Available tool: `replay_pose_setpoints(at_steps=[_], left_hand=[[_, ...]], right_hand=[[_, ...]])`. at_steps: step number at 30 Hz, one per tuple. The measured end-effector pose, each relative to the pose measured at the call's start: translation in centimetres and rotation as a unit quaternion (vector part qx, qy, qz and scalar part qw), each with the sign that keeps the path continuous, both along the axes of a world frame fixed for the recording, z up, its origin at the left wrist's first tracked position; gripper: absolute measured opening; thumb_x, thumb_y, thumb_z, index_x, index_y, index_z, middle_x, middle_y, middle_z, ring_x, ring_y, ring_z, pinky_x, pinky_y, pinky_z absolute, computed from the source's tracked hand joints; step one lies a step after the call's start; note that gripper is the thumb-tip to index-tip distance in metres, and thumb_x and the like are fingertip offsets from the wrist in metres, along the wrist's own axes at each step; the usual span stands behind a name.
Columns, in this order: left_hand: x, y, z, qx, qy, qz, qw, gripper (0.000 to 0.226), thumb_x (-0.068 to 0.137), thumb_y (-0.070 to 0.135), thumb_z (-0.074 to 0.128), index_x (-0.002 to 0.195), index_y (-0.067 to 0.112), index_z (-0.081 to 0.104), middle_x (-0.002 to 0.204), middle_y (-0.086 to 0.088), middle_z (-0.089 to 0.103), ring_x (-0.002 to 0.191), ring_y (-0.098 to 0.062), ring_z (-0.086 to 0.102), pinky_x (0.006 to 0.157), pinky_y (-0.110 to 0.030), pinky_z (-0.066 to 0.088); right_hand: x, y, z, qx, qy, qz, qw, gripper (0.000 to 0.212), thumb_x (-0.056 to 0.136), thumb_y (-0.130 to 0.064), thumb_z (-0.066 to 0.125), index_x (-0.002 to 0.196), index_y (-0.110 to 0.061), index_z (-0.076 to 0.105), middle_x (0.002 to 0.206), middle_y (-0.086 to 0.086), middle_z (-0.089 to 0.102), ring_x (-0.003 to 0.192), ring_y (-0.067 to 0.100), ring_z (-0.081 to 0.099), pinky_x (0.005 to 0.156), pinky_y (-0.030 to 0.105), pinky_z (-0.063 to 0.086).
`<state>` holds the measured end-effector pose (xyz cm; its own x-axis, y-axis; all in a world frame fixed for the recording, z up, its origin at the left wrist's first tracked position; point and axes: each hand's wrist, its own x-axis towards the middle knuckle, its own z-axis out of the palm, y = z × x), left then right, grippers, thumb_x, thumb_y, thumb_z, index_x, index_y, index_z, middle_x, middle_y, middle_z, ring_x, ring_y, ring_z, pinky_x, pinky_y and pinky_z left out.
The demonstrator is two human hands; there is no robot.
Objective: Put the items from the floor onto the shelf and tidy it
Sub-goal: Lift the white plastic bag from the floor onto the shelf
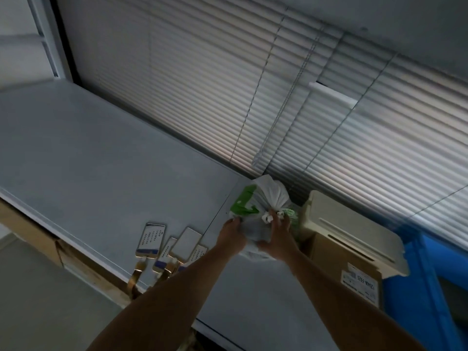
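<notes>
A tied white plastic bag (266, 196) with a green pack inside rests on the grey shelf top (101, 158), close to the window blinds. My left hand (231, 234) grips its left side and my right hand (278, 236) clasps the right side just under the knot. Both forearms reach in from the bottom of the view. The bag's lower part is hidden by my hands.
Several flat badge-like cards (186, 243) with tan straps lie at the shelf's front edge, left of my arms. A beige plastic case (352, 229) sits on a cardboard box (339, 264) right of the bag, then a blue crate (428, 287). Blind cords (255, 97) hang behind.
</notes>
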<state>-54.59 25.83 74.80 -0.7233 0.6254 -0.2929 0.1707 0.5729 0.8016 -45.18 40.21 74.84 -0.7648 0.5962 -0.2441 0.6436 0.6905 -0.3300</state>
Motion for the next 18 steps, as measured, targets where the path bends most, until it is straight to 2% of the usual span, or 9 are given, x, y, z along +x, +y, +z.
replay_pose_setpoints(at_steps=[2,5,7,9,13,15,18], left_hand=[[-0.3,0.2,0.7,0.002,-0.022,-0.002,1.000,0.044,0.092,0.014,0.039,0.134,0.006,0.049,0.138,-0.020,0.055,0.125,-0.038,0.053,0.102,-0.041,0.044],[-0.6,-0.2,1.0,-0.008,-0.029,-0.014,0.999,0.042,0.093,0.018,0.041,0.134,0.010,0.049,0.136,-0.019,0.057,0.123,-0.036,0.055,0.098,-0.039,0.045],[-0.7,-1.0,0.8,-0.016,-0.042,-0.018,0.999,0.047,0.091,0.018,0.047,0.137,0.013,0.049,0.135,-0.018,0.058,0.122,-0.036,0.056,0.097,-0.038,0.046],[-0.2,-2.4,1.0,-0.015,-0.066,-0.013,0.998,0.052,0.087,0.018,0.054,0.139,0.015,0.050,0.134,-0.015,0.059,0.121,-0.034,0.058,0.097,-0.037,0.047],[1.0,-5.0,2.0,-0.002,-0.062,0.014,0.998,0.048,0.085,0.018,0.061,0.133,0.013,0.059,0.134,-0.010,0.061,0.120,-0.029,0.059,0.100,-0.032,0.046],[2.0,-6.2,3.2,0.027,-0.079,0.024,0.996,0.041,0.084,0.016,0.063,0.125,0.013,0.065,0.129,-0.011,0.065,0.117,-0.030,0.061,0.101,-0.037,0.048],[5.5,-7.2,5.2,0.057,-0.164,-0.037,0.984,0.025,0.083,0.011,0.061,0.107,0.020,0.066,0.110,-0.009,0.067,0.104,-0.028,0.065,0.095,-0.038,0.052]], right_hand=[[-1.2,0.8,0.5,-0.018,-0.002,-0.004,1.000,0.122,0.067,-0.035,0.085,0.157,-0.033,0.003,0.160,0.021,-0.011,0.145,0.048,0.023,0.108,0.054,0.043],[-1.3,0.8,1.5,-0.021,-0.013,0.001,1.000,0.118,0.072,-0.031,0.084,0.157,-0.032,0.002,0.163,0.022,-0.009,0.148,0.045,0.021,0.108,0.048,0.044],[-0.4,0.0,2.5,-0.009,-0.007,-0.002,1.000,0.111,0.076,-0.030,0.081,0.158,-0.030,0.006,0.164,0.019,-0.001,0.146,0.041,0.029,0.104,0.043,0.044],[1.1,-1.4,3.4,-0.001,0.017,-0.017,1.000,0.096,0.081,-0.030,0.076,0.157,-0.024,0.018,0.162,0.017,0.016,0.141,0.037,0.039,0.104,0.041,0.043],[5.3,-5.7,6.4,-0.009,0.051,-0.054,0.997,0.058,0.090,-0.030,0.065,0.144,-0.014,0.049,0.149,0.014,0.047,0.135,0.029,0.047,0.109,0.033,0.037],[8.1,-8.5,8.2,-0.029,0.092,-0.089,0.991,0.047,0.092,-0.028,0.063,0.137,-0.017,0.057,0.142,0.008,0.056,0.130,0.025,0.053,0.105,0.030,0.039],[14.5,-12.9,10.2,-0.059,0.162,-0.169,0.970,0.036,0.091,-0.028,0.063,0.127,-0.024,0.065,0.126,0.001,0.067,0.113,0.016,0.064,0.093,0.026,0.046]])
